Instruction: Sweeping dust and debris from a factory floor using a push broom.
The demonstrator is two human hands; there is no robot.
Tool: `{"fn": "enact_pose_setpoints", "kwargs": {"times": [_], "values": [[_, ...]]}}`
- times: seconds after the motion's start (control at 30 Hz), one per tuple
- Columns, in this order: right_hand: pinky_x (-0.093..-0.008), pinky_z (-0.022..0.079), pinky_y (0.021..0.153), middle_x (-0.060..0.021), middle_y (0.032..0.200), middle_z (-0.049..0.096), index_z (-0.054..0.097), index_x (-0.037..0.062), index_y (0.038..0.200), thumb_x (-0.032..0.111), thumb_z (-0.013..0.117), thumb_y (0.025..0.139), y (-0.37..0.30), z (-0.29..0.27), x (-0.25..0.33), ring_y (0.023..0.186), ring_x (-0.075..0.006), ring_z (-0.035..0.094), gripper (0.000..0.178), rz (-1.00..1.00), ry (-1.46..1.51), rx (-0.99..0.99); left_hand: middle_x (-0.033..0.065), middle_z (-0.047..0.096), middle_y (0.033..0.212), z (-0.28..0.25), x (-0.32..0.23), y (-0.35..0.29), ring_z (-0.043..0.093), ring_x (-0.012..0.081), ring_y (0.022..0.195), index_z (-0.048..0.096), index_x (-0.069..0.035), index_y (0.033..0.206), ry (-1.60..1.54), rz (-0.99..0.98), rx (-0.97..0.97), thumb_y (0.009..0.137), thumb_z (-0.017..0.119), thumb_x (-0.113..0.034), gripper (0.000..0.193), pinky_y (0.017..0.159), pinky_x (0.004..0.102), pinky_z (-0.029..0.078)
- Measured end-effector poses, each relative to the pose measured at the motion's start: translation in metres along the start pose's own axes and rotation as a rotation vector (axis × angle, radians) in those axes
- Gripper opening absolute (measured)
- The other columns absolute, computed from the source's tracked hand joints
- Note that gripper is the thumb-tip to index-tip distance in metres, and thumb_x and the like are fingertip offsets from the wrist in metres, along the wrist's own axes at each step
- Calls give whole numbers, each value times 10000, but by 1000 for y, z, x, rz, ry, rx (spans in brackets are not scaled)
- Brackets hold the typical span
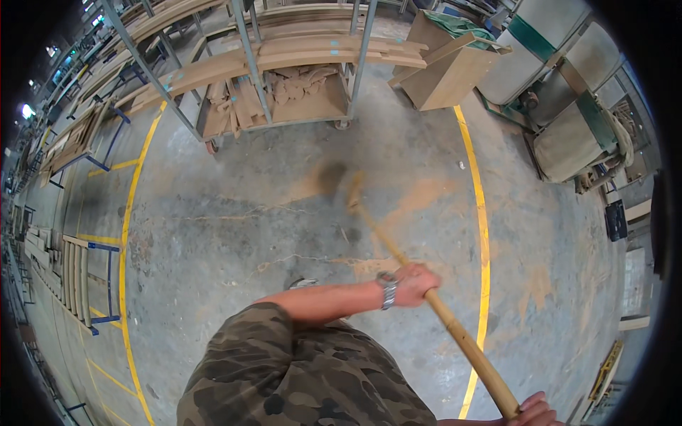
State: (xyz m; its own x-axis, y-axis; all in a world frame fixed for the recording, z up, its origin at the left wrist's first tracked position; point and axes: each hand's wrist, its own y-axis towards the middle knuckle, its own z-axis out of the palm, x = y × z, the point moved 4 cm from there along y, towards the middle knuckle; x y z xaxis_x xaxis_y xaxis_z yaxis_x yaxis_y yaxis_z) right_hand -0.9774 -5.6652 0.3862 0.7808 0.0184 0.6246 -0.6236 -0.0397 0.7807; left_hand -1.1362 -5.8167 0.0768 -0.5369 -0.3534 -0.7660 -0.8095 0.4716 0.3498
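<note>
A long broom with a bamboo handle [465, 341] slants across the floor from the lower right to the middle. Its dark bristle head [332, 179] is smeared by motion over a patch of brown sawdust [304, 186]. My left hand [415, 284], with a metal watch on the wrist, is wrapped round the handle partway along. Close to the lower edge, my right hand [536, 412] grips the upper end of the handle; part of it is cut off by the picture's edge.
Ahead stands a wheeled metal rack [249, 64] of boards, with wood scraps on its bottom shelf. Board panels [447, 74] and machines with cloth bags [572, 145] are at the far right. Yellow lines [483, 234] mark both sides. A roller stand [89, 280] is at left.
</note>
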Motion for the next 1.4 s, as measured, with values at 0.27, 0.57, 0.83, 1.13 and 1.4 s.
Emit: {"fn": "enact_pose_setpoints", "kwargs": {"times": [0.27, 0.57, 0.83, 1.13, 1.4], "values": [[-371, 553, 713, -161, 833, 645, 539, -11, 982, 244, 615, 905, -47, 17, -199, 773, -245, 666, 277, 758, 111, -169, 135, 681, 804, -100, 109, -164, 660, 362, 826, 681, -140, 847, 281, -720, 175, 738, 654, -130, 112, 719, 476, 505], [-417, 525, 887, -91, 774, 613, 582, -19, 958, 5, 538, 859, -4, 123, -313, 779, -210, 638, 111, 1090, 134, -111, 139, 693, 847, -143, 235, -164, 667, 373, 838, 711, -156, 861, 192, -776, 222, 758, 680, -219, 125, 735, 489, 515], [-371, 524, 784, -59, 787, 495, 565, 4, 913, 80, 529, 887, 88, 42, -207, 716, -184, 524, 88, 577, -219, -422, 150, 682, 818, -68, 192, 102, 662, 382, 839, 660, -109, 797, 70, -302, 55, 713, 641, -99, 87, 727, 493, 513], [-427, 566, 673, -181, 876, 639, 637, -78, 941, 108, 621, 926, 138, 133, -141, 769, -260, 675, 188, 206, -696, -9, 135, 617, 728, -118, 165, 157, 618, 380, 809, 560, -104, 767, -149, 51, 43, 673, 636, -30, 141, 733, 470, 472], [-429, 362, 534, -167, 675, 488, 519, 60, 844, 254, 459, 935, 133, 103, -232, 608, -204, 489, 222, 321, -278, -333, 106, 615, 689, -234, 195, 12, 616, 371, 715, 639, -184, 802, 78, -327, 62, 682, 690, -115, 147, 631, 491, 461]]}}
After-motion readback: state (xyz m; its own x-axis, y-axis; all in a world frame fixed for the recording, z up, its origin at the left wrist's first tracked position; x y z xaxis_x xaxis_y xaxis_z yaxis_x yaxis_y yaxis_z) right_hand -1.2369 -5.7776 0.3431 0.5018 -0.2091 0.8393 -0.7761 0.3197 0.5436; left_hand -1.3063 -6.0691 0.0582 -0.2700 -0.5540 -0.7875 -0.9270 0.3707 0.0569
